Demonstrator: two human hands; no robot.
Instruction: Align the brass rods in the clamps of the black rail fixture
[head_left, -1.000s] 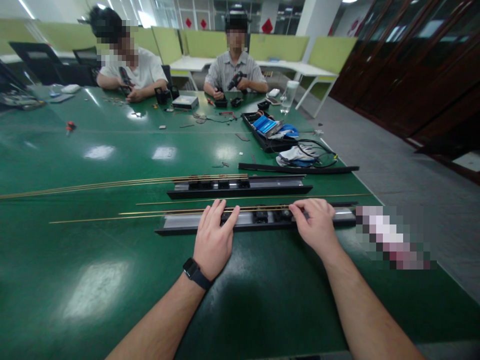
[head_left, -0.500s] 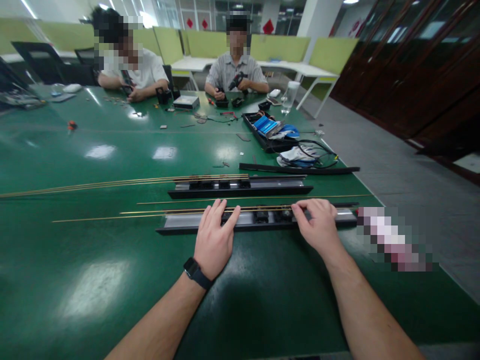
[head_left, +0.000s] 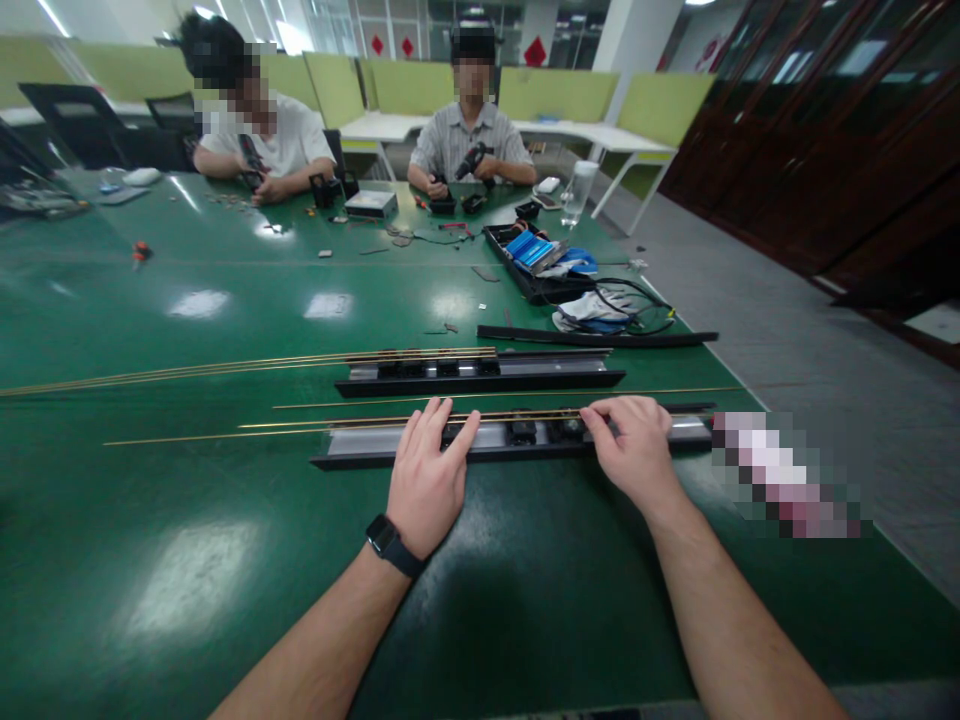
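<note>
Across the near aluminium channel (head_left: 361, 442) with black edges lies my left hand (head_left: 429, 482), palm down, fingers spread over thin brass-coloured rods (head_left: 300, 425). Black blocks (head_left: 520, 428) sit inside this channel, and one is partly hidden by my left fingers. My right hand (head_left: 634, 445) is closed in a pinch near the right end of a thin rod (head_left: 551, 415), above the right-hand blocks. The exact fingertip contact is hard to make out. Just beyond the hands, a single rod (head_left: 345, 404) lies on the table.
A second channel (head_left: 540, 379) with black blocks and long rods lies farther back. Behind it are a black strip (head_left: 600, 337), gloves (head_left: 600, 310) and a black tray (head_left: 525, 280). Two people sit across the green table (head_left: 247, 540), one holding a power drill (head_left: 472, 160).
</note>
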